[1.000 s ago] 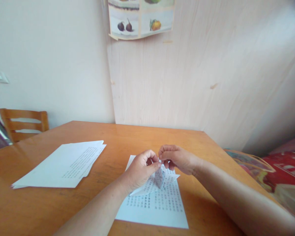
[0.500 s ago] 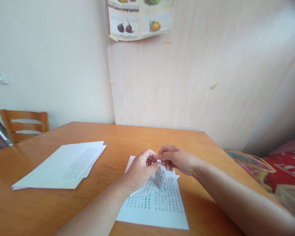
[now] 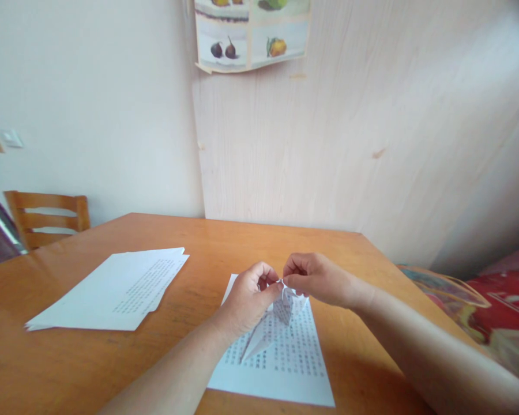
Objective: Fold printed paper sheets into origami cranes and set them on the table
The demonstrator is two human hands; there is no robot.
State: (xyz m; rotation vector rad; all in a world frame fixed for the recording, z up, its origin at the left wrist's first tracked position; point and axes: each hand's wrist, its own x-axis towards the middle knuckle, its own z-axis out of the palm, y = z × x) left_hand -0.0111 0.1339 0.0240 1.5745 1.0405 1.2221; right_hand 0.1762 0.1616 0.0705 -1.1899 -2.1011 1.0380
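Note:
A small folded paper figure [image 3: 281, 311], made from printed paper, is held just above a flat printed sheet [image 3: 281, 360] on the wooden table [image 3: 190, 230]. My left hand [image 3: 246, 300] pinches its top from the left, thumb against fingertips. My right hand [image 3: 315, 279] pinches the same top point from the right. Both hands are closed on the paper and nearly touch each other. A long pointed flap of the figure hangs down to the lower left. Part of the figure is hidden behind my fingers.
A loose stack of printed sheets [image 3: 116, 288] lies on the table's left. A wooden chair [image 3: 47, 210] stands behind the far left corner. A pale wood wall panel with a fruit poster [image 3: 251, 34] rises behind the table. Red patterned fabric [image 3: 501, 300] lies off the right edge.
The right wing of the figure has folded inward and the left flap now points more steeply down. My right hand shifted slightly right and up. The view moved a little.

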